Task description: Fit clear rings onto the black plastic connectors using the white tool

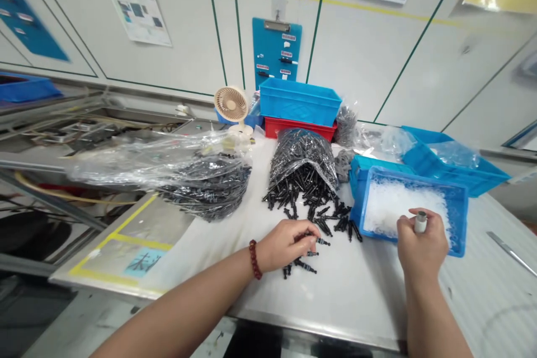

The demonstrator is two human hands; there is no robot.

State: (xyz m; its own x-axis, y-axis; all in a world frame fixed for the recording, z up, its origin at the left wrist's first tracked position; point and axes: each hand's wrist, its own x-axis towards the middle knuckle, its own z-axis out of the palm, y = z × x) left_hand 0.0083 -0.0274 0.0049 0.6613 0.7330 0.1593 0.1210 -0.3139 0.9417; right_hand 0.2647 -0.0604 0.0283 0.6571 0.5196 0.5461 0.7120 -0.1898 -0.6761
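Observation:
My left hand (289, 243), with a red bead bracelet (254, 259) at the wrist, is low over the white table cover. Its fingers are curled on a slim black rod-shaped part (323, 241), whose tip sticks out past the fingertips. Just below the hand lie a few similar black parts (305, 266). Wrapped in my right hand (423, 240) is a short cylindrical tool (420, 222) with a metal top and a pale body. That hand is over the near side of a blue bin (460, 224) full of small clear-white rings (388, 204).
An opened plastic bag (300, 156) spills black parts toward me. Left of it lies another filled bag (210, 184). Behind stand a fan (231, 105) and a blue crate (300, 102) on a red one (274, 127). A metal strip (512, 251) lies at the right.

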